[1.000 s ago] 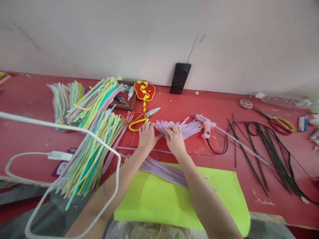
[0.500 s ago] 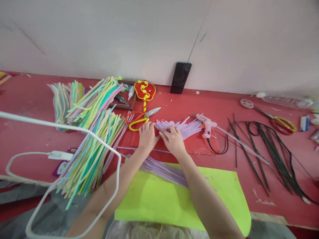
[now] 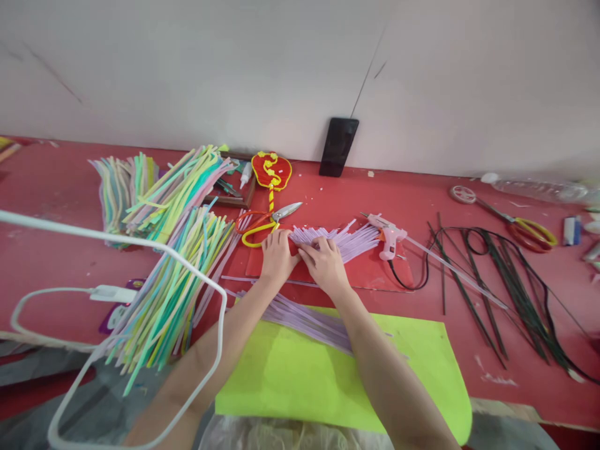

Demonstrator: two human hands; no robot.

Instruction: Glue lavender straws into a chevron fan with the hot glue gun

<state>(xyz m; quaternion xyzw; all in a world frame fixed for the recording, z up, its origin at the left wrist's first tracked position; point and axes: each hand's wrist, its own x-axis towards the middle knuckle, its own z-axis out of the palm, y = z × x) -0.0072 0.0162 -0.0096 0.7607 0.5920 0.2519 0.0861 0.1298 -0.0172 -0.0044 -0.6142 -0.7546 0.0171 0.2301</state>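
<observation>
Both my hands rest on a fan of short lilac pipe-cleaner pieces [image 3: 347, 240] laid on a red card [image 3: 375, 272]. My left hand [image 3: 277, 255] lies flat at the fan's left end, fingers stretched forward. My right hand [image 3: 325, 264] presses on the fan's middle, fingertips pinched on the lilac pieces. A bundle of long lilac pipe cleaners [image 3: 300, 317] lies under my forearms, partly on a lime green sheet [image 3: 328, 375].
Orange-and-yellow shears [image 3: 265, 223] lie just beyond my left hand. A pink glue gun [image 3: 389, 240] with a black cord sits right of the fan. Pastel pipe-cleaner piles [image 3: 173, 262] fill the left. Dark green wires [image 3: 506, 281], red scissors [image 3: 520, 228] and a phone [image 3: 338, 147] lie further off.
My right hand has slid slightly left along the lilac fan. My left hand has stayed in place.
</observation>
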